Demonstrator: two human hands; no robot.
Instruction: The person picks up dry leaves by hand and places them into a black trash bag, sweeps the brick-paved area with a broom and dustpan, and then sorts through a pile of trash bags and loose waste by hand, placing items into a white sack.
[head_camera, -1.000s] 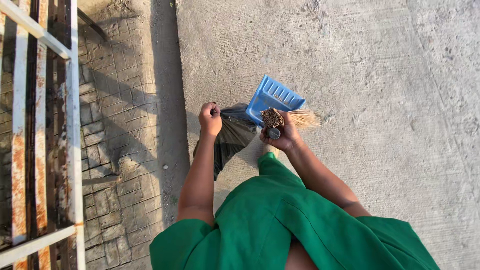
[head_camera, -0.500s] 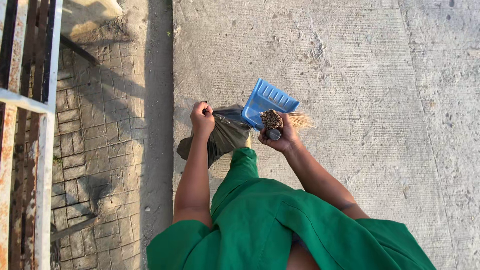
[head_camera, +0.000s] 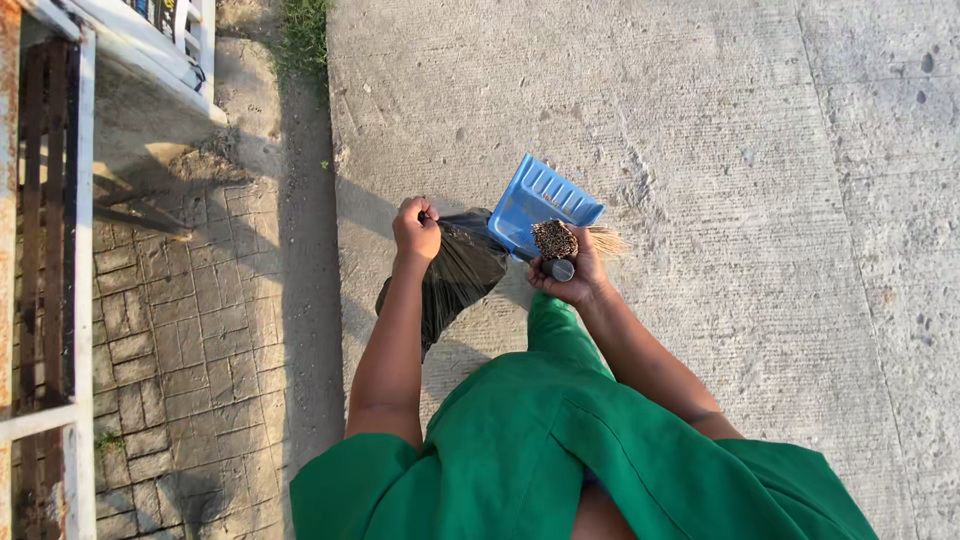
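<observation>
My left hand (head_camera: 415, 229) is closed around the gathered top of a black plastic bag (head_camera: 455, 272), which hangs below it over the concrete. My right hand (head_camera: 570, 275) grips two things together: the handle of a blue plastic dustpan (head_camera: 543, 204), tilted up in front of me, and a short straw broom (head_camera: 565, 240) whose bound end faces the camera and whose bristles stick out to the right. The bag touches the dustpan's near edge. My green garment (head_camera: 560, 440) fills the lower frame.
Rough concrete pavement (head_camera: 720, 150) spreads ahead and to the right. On the left lies a brick-paved strip (head_camera: 160, 340) beside a rusty white metal fence (head_camera: 60, 250). A patch of grass (head_camera: 300, 35) grows at the top left.
The ground has slid backward under me as I walk forward; the fence posts shifted down and a grass patch came into view. Both hands keep their grips, the bag swinging slightly.
</observation>
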